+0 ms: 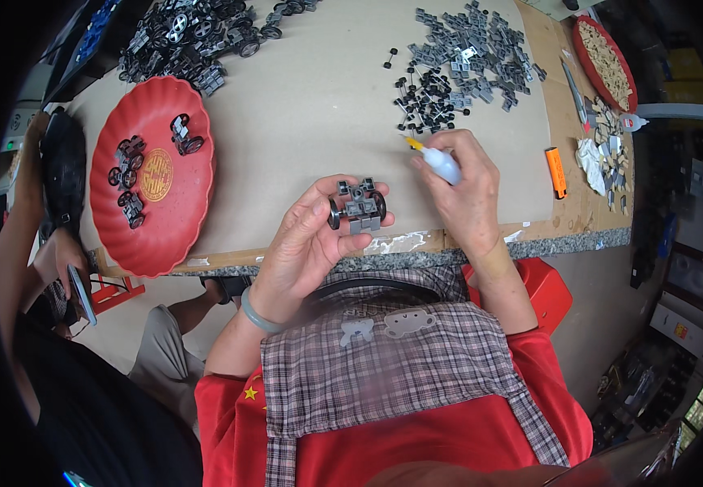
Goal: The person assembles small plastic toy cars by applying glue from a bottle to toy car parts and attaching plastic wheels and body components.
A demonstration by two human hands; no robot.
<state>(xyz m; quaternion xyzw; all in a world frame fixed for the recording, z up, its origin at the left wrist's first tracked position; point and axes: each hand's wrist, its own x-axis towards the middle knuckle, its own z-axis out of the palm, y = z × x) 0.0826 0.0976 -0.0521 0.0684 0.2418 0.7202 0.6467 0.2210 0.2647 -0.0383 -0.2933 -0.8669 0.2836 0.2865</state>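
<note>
Near the table's front edge, my left hand (296,235) is closed around a small grey toy vehicle chassis (361,211) with black wheels at its sides. To its right, raised over the table, my right hand (472,195) grips a small white squeeze bottle (442,165) with a yellow nozzle pointing up and left. The nozzle is apart from the chassis. Beyond the bottle lie a pile of small black wheel-and-axle pieces (431,101) and a heap of grey plastic parts (481,57).
A red scalloped plate (157,243) at left holds several wheeled assemblies; more are heaped at the far left (193,40). On the right lie an orange lighter (557,173), tweezers (574,93), another small bottle (632,122) and a red tray (629,96) of tan pieces. At left, another person holds a phone (82,294).
</note>
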